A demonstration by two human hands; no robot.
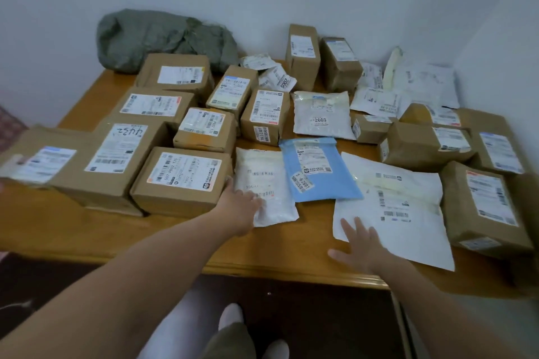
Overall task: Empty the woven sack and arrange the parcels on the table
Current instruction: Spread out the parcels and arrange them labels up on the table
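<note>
The grey-green woven sack [163, 39] lies crumpled at the table's far left corner against the wall. Several brown boxes and white mailers cover the wooden table [70, 227]. My left hand [240, 205] rests flat on the left edge of a small white mailer [267, 183], its thumb against a brown box [182, 181]. My right hand [360, 245] lies with fingers spread on the near left corner of a large white mailer [393, 207]. A blue mailer [318, 169] sits between the two white ones.
Tall boxes [302, 55] stand at the back near the wall. More boxes [481, 204] line the right side up to the wall. A bare strip of wood runs along the table's front edge. Below it are dark floor and my feet [230, 316].
</note>
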